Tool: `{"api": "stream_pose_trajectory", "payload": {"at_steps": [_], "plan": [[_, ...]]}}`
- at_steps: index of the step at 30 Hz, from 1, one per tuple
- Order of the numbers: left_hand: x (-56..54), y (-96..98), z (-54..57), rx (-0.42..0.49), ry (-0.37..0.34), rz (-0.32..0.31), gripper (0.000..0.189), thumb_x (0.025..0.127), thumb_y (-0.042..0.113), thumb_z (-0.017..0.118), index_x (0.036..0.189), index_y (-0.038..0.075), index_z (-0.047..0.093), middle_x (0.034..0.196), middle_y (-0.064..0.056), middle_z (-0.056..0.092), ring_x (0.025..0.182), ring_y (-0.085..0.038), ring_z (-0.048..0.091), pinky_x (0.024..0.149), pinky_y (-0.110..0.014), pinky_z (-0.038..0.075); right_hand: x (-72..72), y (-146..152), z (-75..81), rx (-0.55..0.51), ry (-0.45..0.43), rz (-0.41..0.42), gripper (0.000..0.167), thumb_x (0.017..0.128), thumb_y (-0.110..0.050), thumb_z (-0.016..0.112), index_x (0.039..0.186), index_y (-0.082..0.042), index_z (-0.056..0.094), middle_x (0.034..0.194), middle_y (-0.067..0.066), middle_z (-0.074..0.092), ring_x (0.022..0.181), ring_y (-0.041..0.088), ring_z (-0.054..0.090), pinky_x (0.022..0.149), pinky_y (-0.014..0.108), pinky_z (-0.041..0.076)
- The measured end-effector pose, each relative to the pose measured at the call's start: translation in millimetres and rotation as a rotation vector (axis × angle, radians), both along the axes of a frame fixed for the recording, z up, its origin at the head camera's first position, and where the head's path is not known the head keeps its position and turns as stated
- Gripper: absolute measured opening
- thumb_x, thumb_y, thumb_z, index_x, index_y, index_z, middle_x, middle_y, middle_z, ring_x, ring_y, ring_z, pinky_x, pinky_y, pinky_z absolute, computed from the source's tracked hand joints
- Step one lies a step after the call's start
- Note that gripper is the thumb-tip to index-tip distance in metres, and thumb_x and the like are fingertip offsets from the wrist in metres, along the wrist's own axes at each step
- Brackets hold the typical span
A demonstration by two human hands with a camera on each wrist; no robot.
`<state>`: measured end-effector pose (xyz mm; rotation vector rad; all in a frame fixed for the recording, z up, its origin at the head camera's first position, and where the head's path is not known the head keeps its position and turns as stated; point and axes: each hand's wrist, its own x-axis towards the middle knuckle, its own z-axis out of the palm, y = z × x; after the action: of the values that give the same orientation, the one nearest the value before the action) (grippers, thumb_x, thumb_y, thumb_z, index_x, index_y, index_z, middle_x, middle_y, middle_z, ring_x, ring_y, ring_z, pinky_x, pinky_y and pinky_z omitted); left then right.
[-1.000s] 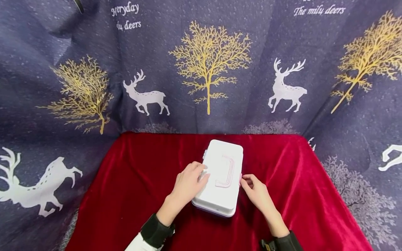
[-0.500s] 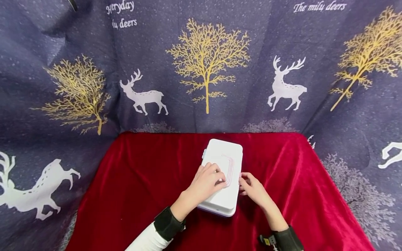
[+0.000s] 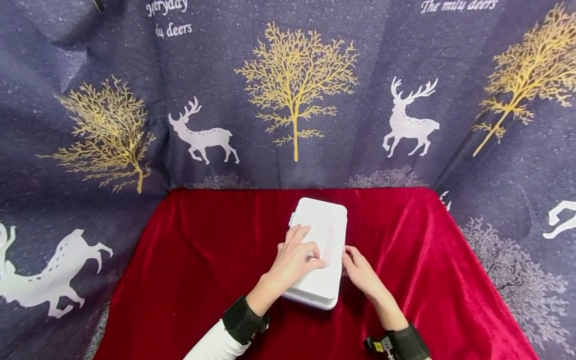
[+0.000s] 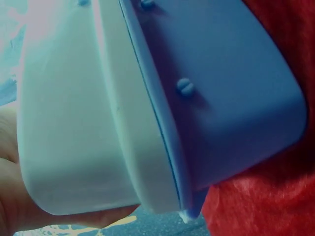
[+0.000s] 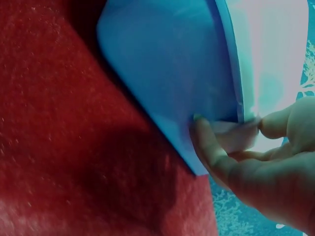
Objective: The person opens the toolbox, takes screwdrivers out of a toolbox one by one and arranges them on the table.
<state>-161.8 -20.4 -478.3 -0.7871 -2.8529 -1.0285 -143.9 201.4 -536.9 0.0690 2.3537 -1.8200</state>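
A white-lidded box (image 3: 315,290) with a blue lower body (image 4: 241,83) lies on red cloth. My left hand (image 3: 294,257) is over its lid, thumb and index finger curled together at the near end of the pink-outlined carry handle (image 3: 330,240). In the left wrist view, part of this hand (image 4: 12,191) shows behind the white lid. At the box's right side, my right hand (image 3: 362,272) pinches a pale pink latch (image 5: 236,135) at the seam, thumb near the lid edge and a fingertip against the blue body. The lid sits down on the body.
Red velvet cloth (image 3: 216,240) covers the table around the box. Behind and beside it hangs a dark blue curtain (image 3: 270,100) printed with deer and golden trees. A small blue latch (image 3: 292,218) shows on the box's left side.
My left hand has moved right from the lid's left edge onto the handle, thumb and index finger drawing together. My right hand stays at the latch, fingers slightly shifted. The box barely moves.
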Motion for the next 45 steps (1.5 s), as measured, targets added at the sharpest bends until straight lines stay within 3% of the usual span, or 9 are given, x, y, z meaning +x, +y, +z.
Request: {"api": "stream_pose_trajectory", "payload": {"at_steps": [8, 16, 21, 26, 30, 42, 45], "plan": [[6.9, 0.4, 5.7, 0.023, -0.013, 0.023, 0.017, 0.089, 0.037, 0.083, 0.081, 0.025, 0.074, 0.160, -0.014, 0.042, 0.151, -0.039, 0.024, 0.093, -0.070, 0.042, 0.3, -10, 4.8, 0.120, 0.005, -0.071, 0.042, 0.113, -0.024, 0.044, 0.142, 0.005, 0.051, 0.113, 0.017, 0.070, 0.091, 0.021, 0.070, 0.085, 0.040, 0.057], [17.5, -5.0, 16.2, -0.008, -0.054, 0.038, 0.020, 0.091, 0.037, 0.081, 0.081, 0.026, 0.068, 0.163, -0.014, 0.037, 0.151, -0.039, 0.023, 0.093, -0.077, 0.040, 1.0, -17, 6.9, 0.064, -0.007, -0.073, 0.039, 0.113, -0.022, 0.046, 0.139, 0.006, 0.052, 0.110, 0.018, 0.069, 0.087, 0.021, 0.069, 0.080, 0.034, 0.056], [19.1, -9.0, 19.6, -0.076, -0.071, -0.010, 0.020, 0.094, 0.035, 0.079, 0.083, 0.023, 0.065, 0.160, -0.016, 0.041, 0.151, -0.042, 0.023, 0.096, -0.078, 0.039, 1.2, -13, 1.9, -0.006, -0.038, -0.039, 0.037, 0.112, -0.018, 0.048, 0.139, 0.007, 0.050, 0.108, 0.017, 0.069, 0.087, 0.021, 0.069, 0.078, 0.031, 0.058], [12.9, -14.0, 26.1, -0.172, -0.088, -0.088, 0.021, 0.094, 0.029, 0.079, 0.084, 0.018, 0.065, 0.157, -0.016, 0.044, 0.150, -0.047, 0.026, 0.097, -0.086, 0.032, -2.1, -6, -2.0, -0.080, -0.049, 0.043, 0.040, 0.110, -0.017, 0.052, 0.139, 0.010, 0.048, 0.109, 0.018, 0.068, 0.092, 0.019, 0.069, 0.081, 0.031, 0.059], [11.3, -18.4, 29.1, -0.232, -0.085, -0.117, 0.020, 0.095, 0.028, 0.079, 0.085, 0.016, 0.067, 0.155, -0.014, 0.046, 0.149, -0.048, 0.029, 0.097, -0.084, 0.035, -4.0, -4, -4.6, -0.115, -0.045, 0.097, 0.047, 0.109, -0.020, 0.057, 0.140, 0.014, 0.047, 0.108, 0.016, 0.069, 0.090, 0.016, 0.069, 0.084, 0.032, 0.060], [17.5, -20.4, 22.9, -0.267, 0.032, -0.139, 0.018, 0.095, 0.031, 0.078, 0.090, 0.016, 0.069, 0.150, -0.011, 0.053, 0.148, -0.044, 0.036, 0.097, -0.082, 0.038, -4.7, -6, -8.2, -0.219, -0.103, -0.013, 0.042, 0.105, -0.013, 0.060, 0.133, 0.015, 0.049, 0.090, 0.006, 0.067, 0.075, 0.010, 0.065, 0.073, 0.027, 0.059], [16.7, -22.6, 19.6, -0.267, 0.135, -0.177, 0.018, 0.094, 0.030, 0.079, 0.090, 0.015, 0.070, 0.151, -0.011, 0.053, 0.150, -0.039, 0.036, 0.101, -0.080, 0.037, -5.7, -8, -9.0, -0.231, -0.128, -0.067, 0.037, 0.104, -0.010, 0.059, 0.131, 0.014, 0.050, 0.086, 0.006, 0.065, 0.072, 0.010, 0.064, 0.071, 0.026, 0.059]]}}
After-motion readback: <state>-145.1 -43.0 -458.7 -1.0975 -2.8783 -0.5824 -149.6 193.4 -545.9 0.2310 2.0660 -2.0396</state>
